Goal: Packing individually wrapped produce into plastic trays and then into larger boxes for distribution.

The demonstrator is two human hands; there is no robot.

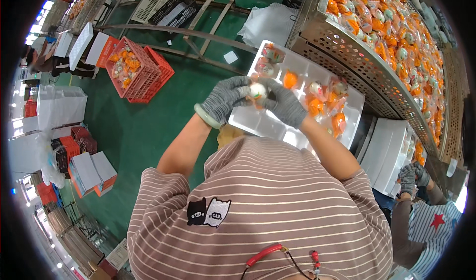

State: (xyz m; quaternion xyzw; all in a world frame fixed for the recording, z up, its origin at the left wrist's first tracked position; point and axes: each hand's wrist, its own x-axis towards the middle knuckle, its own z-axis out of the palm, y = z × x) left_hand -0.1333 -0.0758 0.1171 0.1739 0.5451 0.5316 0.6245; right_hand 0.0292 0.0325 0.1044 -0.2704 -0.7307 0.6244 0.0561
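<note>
- Head view, looking down: a small round white packet (258, 91) with a touch of orange on it sits between two gloved hands, above the near left part of a white tray (258, 122).
- Left hand (224, 99), in a grey knit glove with a pale green cuff, has its fingers curled closed around the left side of the packet.
- Right hand (284, 103), in a darker grey glove, has its fingers bent closed on the right side of the same packet.
- Tray is white plastic with moulded pockets. Pockets along its far edge and right half hold clear-wrapped orange and white pieces (322, 99); pockets near its left corner, closest to the person, show bare white.
- Beyond the tray's right edge stands a perforated metal bin (342, 52), heaped with more orange and white wrapped pieces.
- Near the tray's right corner lies a stack of white trays (391, 153).
- At the lower right, another person's grey-gloved hands (414, 177) are raised beside that stack; they wear a striped top with a red star.
- To the left, on the green floor (134, 131), red plastic crates (139, 69) hold orange packets.
- Further left stand white and orange boxes (91, 171).
- Lower middle shows the person's brown striped shirt (258, 205).
</note>
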